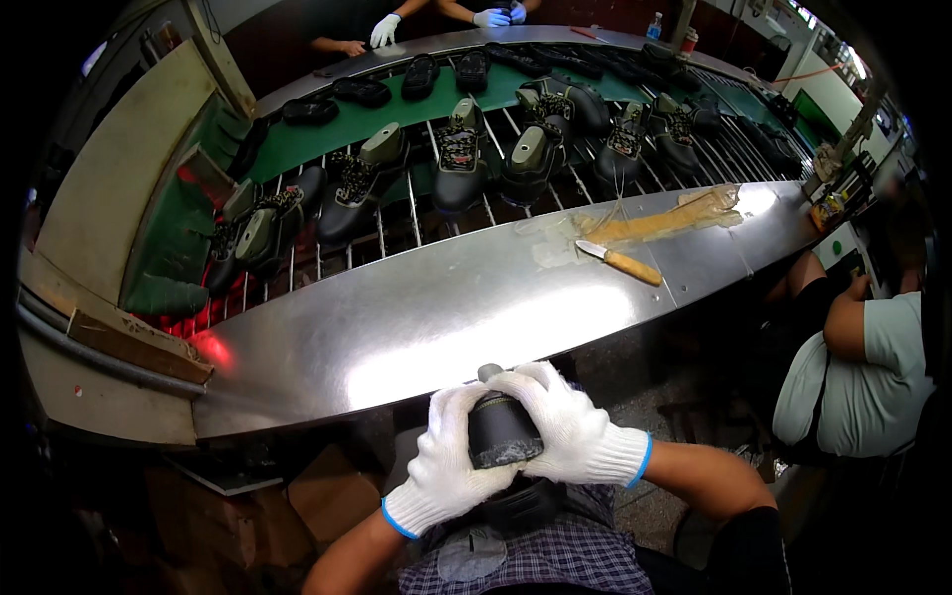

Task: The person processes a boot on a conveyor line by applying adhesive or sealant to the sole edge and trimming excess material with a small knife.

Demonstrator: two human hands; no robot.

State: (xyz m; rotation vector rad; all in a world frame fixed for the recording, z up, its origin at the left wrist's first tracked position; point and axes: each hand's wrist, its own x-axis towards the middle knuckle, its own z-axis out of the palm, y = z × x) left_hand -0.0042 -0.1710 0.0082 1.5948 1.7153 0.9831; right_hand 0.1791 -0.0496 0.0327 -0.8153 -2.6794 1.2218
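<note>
Roller conveyor (415, 210): over at twelve o'clock, black shoes (460, 174) along it.
Steel bench (416, 317): this side, gleaming.
Held shoe (503, 428): black, six o'clock, by the bench's near edge.
Right hand (572, 421): white-gloved, curled round the shoe's three-o'clock side.
Left hand (449, 458): gloved likewise, cupping nine o'clock.
Knife (623, 263): on the bench, one o'clock from the held shoe.

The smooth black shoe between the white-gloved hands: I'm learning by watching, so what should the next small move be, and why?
Perhaps ease a thumb along the greyish, rough-looking band on the smooth black shoe. The band looks uneven, and the white-gloved left hand and white-gloved right hand cup the shoe from both sides, with thumbs near the band's lower edge.
</note>
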